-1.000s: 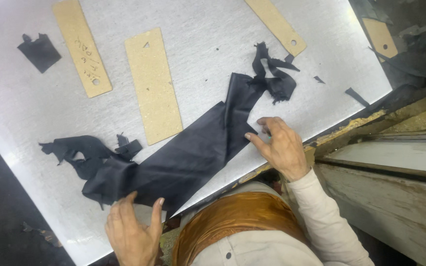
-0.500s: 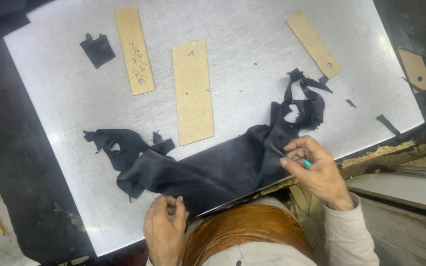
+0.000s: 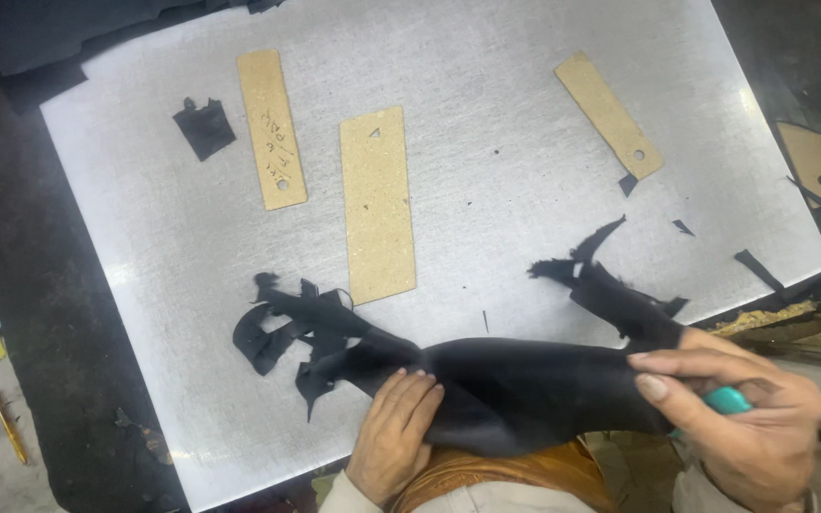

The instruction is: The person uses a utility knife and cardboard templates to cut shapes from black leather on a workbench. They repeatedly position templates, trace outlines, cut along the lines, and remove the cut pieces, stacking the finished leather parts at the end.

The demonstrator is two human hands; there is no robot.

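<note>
A long piece of black leather point(image 3: 505, 385) with ragged ends lies along the near edge of a scratched metal sheet point(image 3: 486, 85). My left hand point(image 3: 393, 435) rests flat on its middle, fingers gripping the fold. My right hand point(image 3: 738, 418) pinches the leather's right part between thumb and fingers, and a teal-handled tool point(image 3: 726, 400) sits in the same hand. The leather's left end point(image 3: 287, 332) splays out in cut strips on the sheet.
Three tan card templates lie on the sheet: a narrow one point(image 3: 272, 129) at the left, a wider one point(image 3: 376, 205) in the middle, a slanted one point(image 3: 608, 114) at the right. A small black scrap point(image 3: 204, 127) lies far left. Another template point(image 3: 812, 160) sits off the right edge.
The view has swung and closed in. My left hand has come up from the table edge onto the leather, and my right hand has gathered the leather's right part toward me.
</note>
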